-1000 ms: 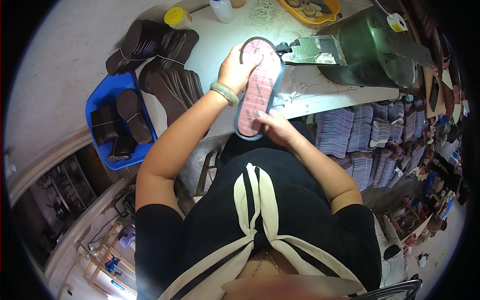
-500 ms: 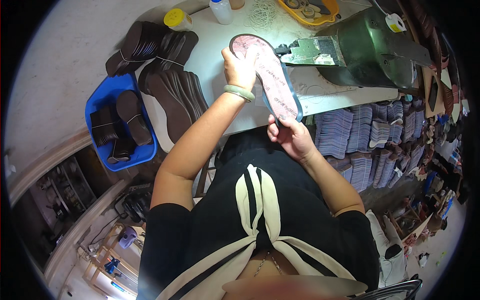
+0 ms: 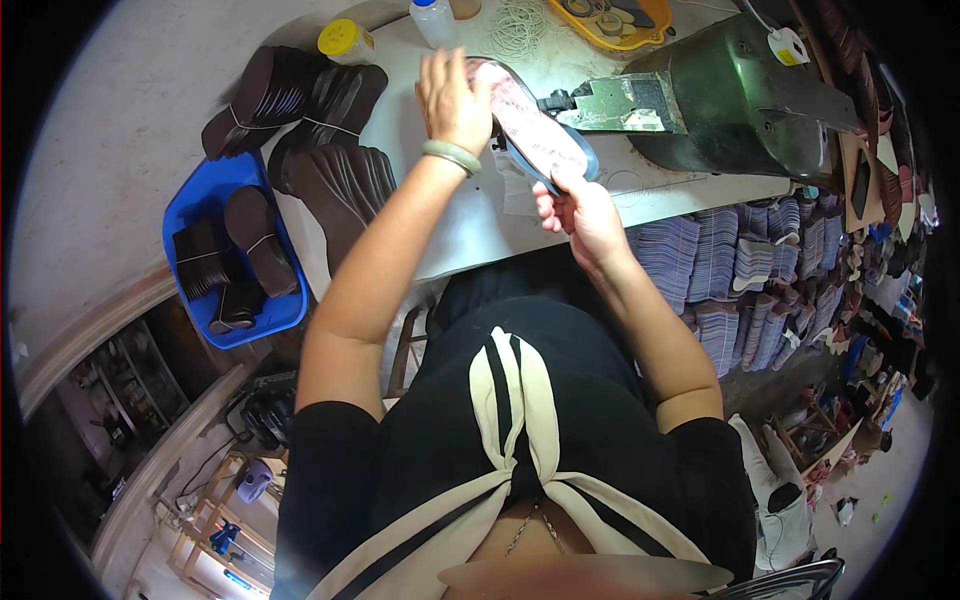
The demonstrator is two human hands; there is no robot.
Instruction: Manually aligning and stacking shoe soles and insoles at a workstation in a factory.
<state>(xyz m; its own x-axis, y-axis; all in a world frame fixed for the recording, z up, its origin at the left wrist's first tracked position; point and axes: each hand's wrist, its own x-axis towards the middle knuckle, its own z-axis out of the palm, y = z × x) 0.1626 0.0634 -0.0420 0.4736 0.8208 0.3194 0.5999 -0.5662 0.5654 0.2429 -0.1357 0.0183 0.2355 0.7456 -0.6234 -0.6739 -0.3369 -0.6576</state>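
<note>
Above the table (image 3: 455,235) slants a curved sole (image 3: 532,122) — perhaps fabric-faced.

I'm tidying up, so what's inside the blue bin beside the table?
Dark brown sole-shaped pieces, some bound in bundles, lie inside the blue bin. Whatever is underneath them is covered and cannot be seen.

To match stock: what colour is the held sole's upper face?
The sole has a pale pink upper face with dark markings, head view.
</note>
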